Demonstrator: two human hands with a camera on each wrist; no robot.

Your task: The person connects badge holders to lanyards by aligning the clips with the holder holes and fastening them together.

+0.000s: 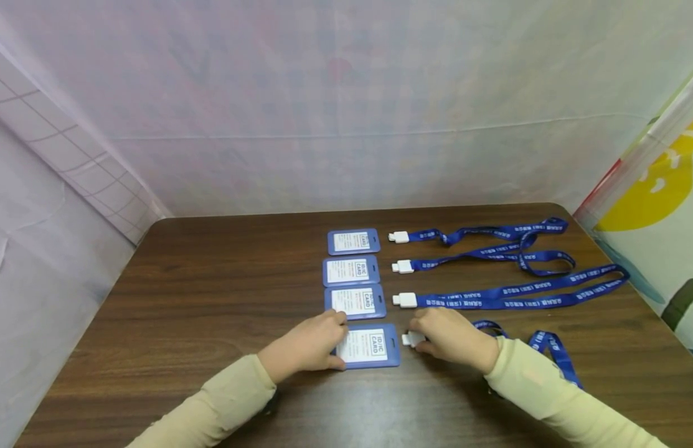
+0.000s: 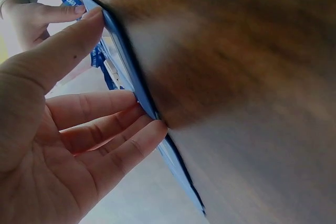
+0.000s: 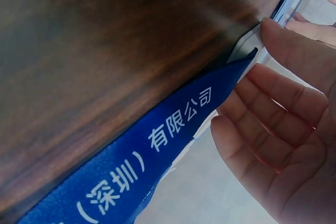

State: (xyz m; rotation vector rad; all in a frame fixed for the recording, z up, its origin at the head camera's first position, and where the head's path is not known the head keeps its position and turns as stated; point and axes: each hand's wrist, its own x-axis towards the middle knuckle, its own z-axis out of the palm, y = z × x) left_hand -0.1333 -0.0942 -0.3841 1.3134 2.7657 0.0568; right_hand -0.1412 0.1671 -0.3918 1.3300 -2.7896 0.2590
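Observation:
Nearest the person lies a blue ID card holder (image 1: 368,346) with a white card inside. My left hand (image 1: 307,343) holds its left end, thumb on the near edge and fingers on the far edge; the left wrist view shows this grip on the holder (image 2: 125,56) side-on. Just right of the holder, a small gap away, my right hand (image 1: 452,336) pinches the white plastic clip (image 1: 412,339) of a blue lanyard (image 1: 553,348). In the right wrist view the thumb and fingers grip the clip (image 3: 245,44), with the printed strap (image 3: 142,156) trailing from it. The right forearm partly hides that strap.
Three more card holders, the top one (image 1: 352,242) farthest back, form a column beyond the left hand. To their right lie three lanyards, including one (image 1: 520,297) stretched lengthwise, their white clips facing the holders. The brown table (image 1: 212,280) meets a pale curtain (image 1: 346,168) behind.

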